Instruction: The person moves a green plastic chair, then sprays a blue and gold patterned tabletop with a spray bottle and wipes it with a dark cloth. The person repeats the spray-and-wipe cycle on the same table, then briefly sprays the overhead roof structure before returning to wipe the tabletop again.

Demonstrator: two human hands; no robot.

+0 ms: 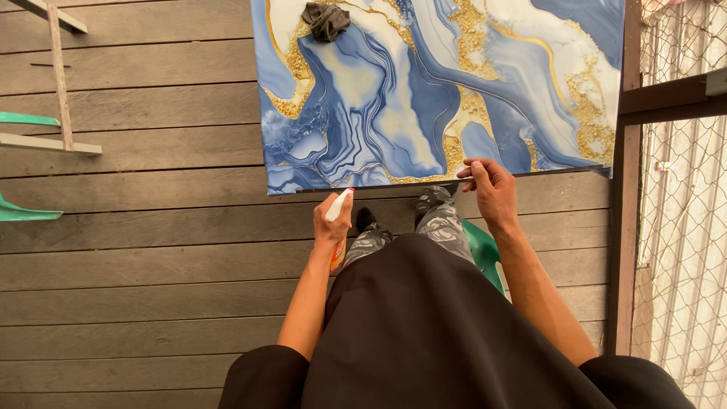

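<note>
Panel (439,91): large flat board, marbled blue, white and gold, lying on the deck (136,250) ahead of the person's feet. Its near edge runs level just beyond both hands.

Right hand (491,191): at the panel's near edge, toward the right half. Fingers curled, thumb and fingertips pinched on the edge itself; a narrow, closed grip on the board.

Left hand (332,227): just short of the panel's near edge, left of the right hand and apart from it. Wrapped tight around a spray bottle (338,216), whose white nozzle points up toward the panel; an orange part of the bottle shows below the wrist. The nozzle does not touch the board.

Cloth (326,20): dark, crumpled, resting on the panel near its far left corner, well apart from both hands.

Shoes (432,198): dark, patterned, at the panel's near edge between the two hands; one toe is just under the edge.

Green object (485,254): partly hidden behind the right leg, on the near side of the panel; kind not clear.

Deck: grey weathered planks running crosswise under the panel.

Wire mesh (681,227): to the panel's right, behind a dark wooden post (625,227).

Wooden frame (57,83) with green pieces: far to the panel's left.
</note>
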